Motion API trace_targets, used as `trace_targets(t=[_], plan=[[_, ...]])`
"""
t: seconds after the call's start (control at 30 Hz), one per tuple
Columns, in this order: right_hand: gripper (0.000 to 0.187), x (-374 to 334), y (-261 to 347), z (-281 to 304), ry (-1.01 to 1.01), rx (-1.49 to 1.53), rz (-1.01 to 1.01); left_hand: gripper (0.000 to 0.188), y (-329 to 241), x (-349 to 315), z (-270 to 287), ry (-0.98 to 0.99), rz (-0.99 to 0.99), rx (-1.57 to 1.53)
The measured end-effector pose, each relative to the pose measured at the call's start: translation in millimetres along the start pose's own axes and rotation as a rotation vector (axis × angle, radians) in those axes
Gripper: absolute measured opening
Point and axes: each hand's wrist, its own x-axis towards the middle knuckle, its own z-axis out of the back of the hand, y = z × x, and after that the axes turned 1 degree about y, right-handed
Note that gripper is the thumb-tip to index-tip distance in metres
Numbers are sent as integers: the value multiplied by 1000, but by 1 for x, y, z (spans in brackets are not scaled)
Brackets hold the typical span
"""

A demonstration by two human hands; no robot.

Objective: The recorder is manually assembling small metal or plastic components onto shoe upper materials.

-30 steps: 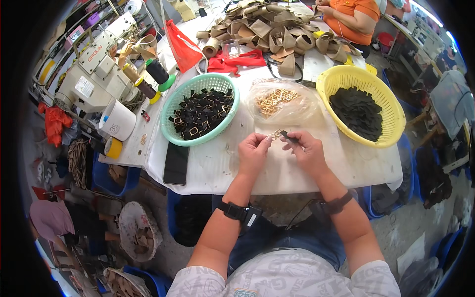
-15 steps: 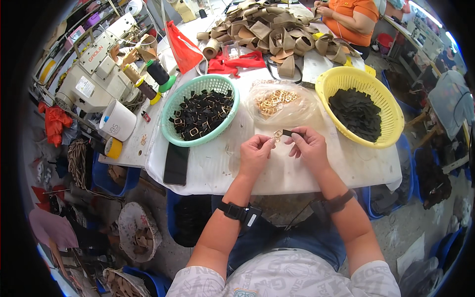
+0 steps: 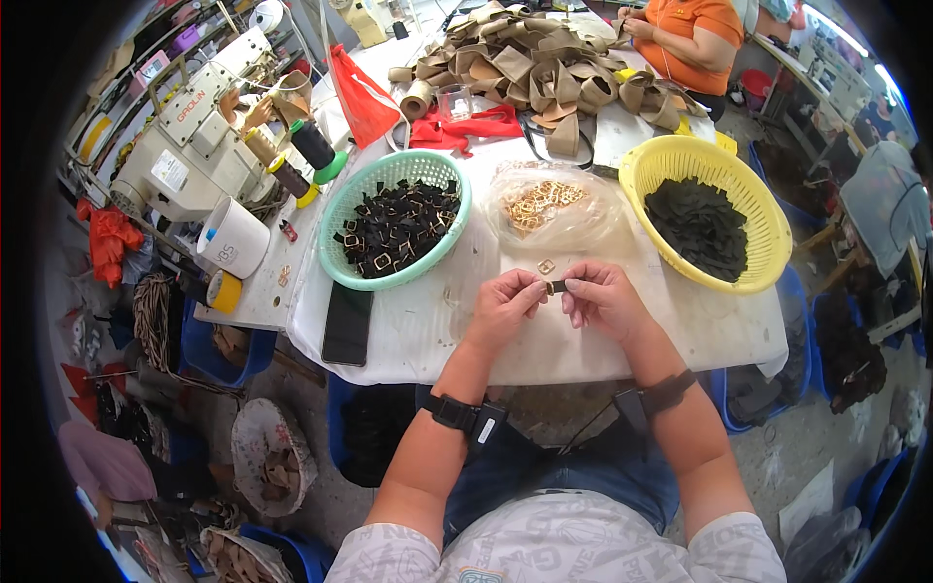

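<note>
My left hand point(image 3: 507, 303) pinches a small gold buckle point(image 3: 550, 288) at the table's front. Closed on a short black strap point(image 3: 558, 287) is my right hand point(image 3: 604, 296), its fingertips close to the left ones. Strap and buckle meet between the hands; whether the strap runs through the frame is too small to tell. A loose gold buckle point(image 3: 546, 266) lies just beyond my fingers. Farther off, a clear plastic bag point(image 3: 593, 228) holds many gold buckles point(image 3: 544, 204). Black straps point(image 3: 700, 225) fill a yellow basket point(image 3: 768, 219) on the right. Buckles with black straps point(image 3: 398, 225) lie in a green basket point(image 3: 333, 209) on the left.
A dark phone point(image 3: 346, 325) rests below the green basket. Sewing machine point(image 3: 194, 136), thread spools point(image 3: 311, 144) and white cup point(image 3: 233, 238) stand left. Brown pieces point(image 3: 525, 63) are heaped at the back, near a person in orange point(image 3: 692, 44). Blue bins point(image 3: 228, 345) flank the table.
My hands have drawn closer, and the strap end now meets the buckle at the left fingertips. One gold buckle now lies on the table beyond them.
</note>
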Motion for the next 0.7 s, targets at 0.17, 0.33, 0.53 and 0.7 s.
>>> trace_targets(t=[0.17, 0.33, 0.53, 0.7], plan=[[15, -4, 6, -10, -184, -152, 140, 12, 2, 1, 1, -39, 8, -2], [17, -4, -2, -17, -314, -333, 310, 11, 4, 2, -1, -184, 6, 56], [7, -5, -22, -28, -371, -717, 527, 13, 12, 4, -6, -337, -80, 211], [3, -1, -27, -25, -416, -767, 511, 13, 12, 1, -11, -356, -106, 342]])
